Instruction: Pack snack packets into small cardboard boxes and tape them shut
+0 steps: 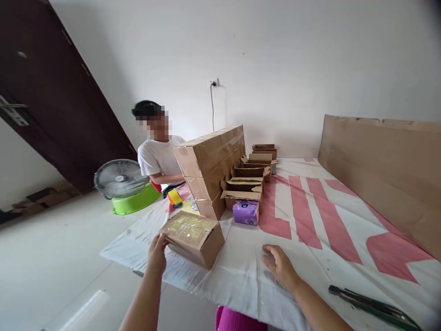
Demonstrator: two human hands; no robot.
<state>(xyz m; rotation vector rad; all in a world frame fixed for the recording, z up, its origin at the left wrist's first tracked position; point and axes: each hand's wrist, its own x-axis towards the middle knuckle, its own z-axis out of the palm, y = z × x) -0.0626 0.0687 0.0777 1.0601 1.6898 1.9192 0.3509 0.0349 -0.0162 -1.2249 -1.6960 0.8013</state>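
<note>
A taped cardboard box sits near the table's front left edge. My left hand grips its near left corner, with the fingertips at the top edge. My right hand is apart from the box, low over the cloth on the right, fingers parted and holding nothing. Beyond the box, a purple patterned packet rests against a row of open cardboard boxes. Stacked closed boxes form a wall left of that row.
A long dark green-handled tool lies at the front right on the cloth-covered table. A large cardboard sheet stands along the right. A co-worker is behind the stack, near an orange-yellow object and a fan.
</note>
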